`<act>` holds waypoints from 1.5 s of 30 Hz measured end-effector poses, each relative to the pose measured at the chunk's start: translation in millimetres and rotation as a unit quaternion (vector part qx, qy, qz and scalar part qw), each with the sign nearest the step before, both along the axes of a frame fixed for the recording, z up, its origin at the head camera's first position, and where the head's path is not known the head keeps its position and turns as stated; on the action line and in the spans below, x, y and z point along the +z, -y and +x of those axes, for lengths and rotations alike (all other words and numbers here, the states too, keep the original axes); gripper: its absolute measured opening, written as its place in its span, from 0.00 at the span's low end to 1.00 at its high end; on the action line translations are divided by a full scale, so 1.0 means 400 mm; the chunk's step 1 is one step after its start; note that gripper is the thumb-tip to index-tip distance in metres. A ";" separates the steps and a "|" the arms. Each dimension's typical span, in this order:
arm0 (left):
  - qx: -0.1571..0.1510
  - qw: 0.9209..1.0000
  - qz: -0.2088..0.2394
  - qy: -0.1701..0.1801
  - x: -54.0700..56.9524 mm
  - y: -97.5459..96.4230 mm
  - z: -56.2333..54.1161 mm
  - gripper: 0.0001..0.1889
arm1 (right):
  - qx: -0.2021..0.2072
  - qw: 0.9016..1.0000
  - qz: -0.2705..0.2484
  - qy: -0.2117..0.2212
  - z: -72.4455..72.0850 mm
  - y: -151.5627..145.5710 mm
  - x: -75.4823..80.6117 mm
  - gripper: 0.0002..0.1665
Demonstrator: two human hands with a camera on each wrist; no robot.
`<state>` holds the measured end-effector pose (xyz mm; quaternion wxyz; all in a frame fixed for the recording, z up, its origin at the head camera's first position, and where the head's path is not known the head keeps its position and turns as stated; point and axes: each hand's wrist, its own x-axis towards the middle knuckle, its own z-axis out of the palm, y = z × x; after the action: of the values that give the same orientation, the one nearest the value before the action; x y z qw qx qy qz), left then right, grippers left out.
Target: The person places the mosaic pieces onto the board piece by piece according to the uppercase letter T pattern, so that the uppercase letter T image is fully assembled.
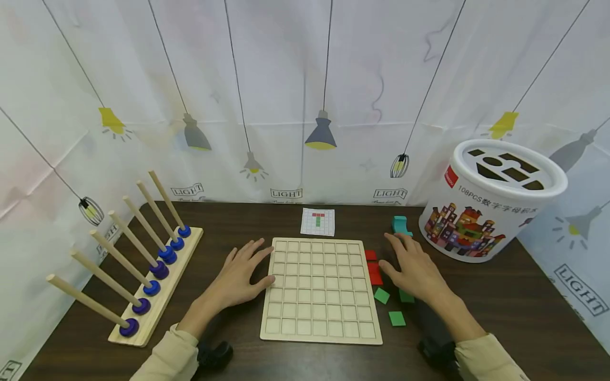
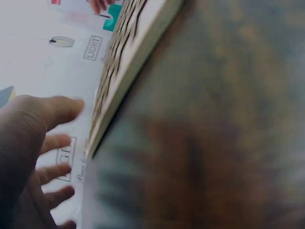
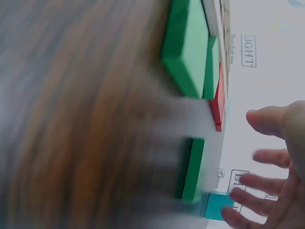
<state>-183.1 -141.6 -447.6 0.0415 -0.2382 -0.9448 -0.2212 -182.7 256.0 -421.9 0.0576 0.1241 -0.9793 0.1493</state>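
A wooden grid board [image 1: 320,290] lies flat on the dark table, its squares bare. My left hand [image 1: 242,276] is beside its left edge, fingers spread and holding nothing. The left wrist view shows that hand's thumb [image 2: 62,110] close to the board's edge; I cannot tell whether they touch. To the right of the board, my right hand [image 1: 413,269] hovers with its fingers loosely extended, nothing in them. Near it lie red tiles [image 1: 375,274], a green tile [image 1: 397,318], another green tile [image 1: 382,295] and one partly under the hand. A teal block [image 1: 401,224] sits beyond its fingertips.
Behind the board lies a small grid card [image 1: 317,221] with a red and green T pattern. A pegged wooden rack [image 1: 178,286] with blue and purple rings stands at left. At the back right stands a white block bucket [image 1: 481,211]. A printed curtain [image 1: 267,95] hangs behind.
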 end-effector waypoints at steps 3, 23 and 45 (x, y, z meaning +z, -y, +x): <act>-0.044 0.999 0.021 0.000 -0.014 0.010 0.006 0.30 | 0.007 0.999 -0.035 0.013 -0.010 0.012 0.001 0.27; -0.101 0.991 0.070 -0.060 -0.085 0.034 0.027 0.23 | 0.013 0.991 -0.122 0.058 -0.062 0.029 -0.023 0.11; -0.088 0.991 0.076 -0.061 -0.087 0.029 0.025 0.22 | 0.001 0.973 -0.217 0.082 -0.076 0.072 0.011 0.08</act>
<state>-173.1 -153.0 -482.6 0.0978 -0.3299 -0.8963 -0.2798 -213.2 227.3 -417.6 0.0023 0.0968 -0.9247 0.3681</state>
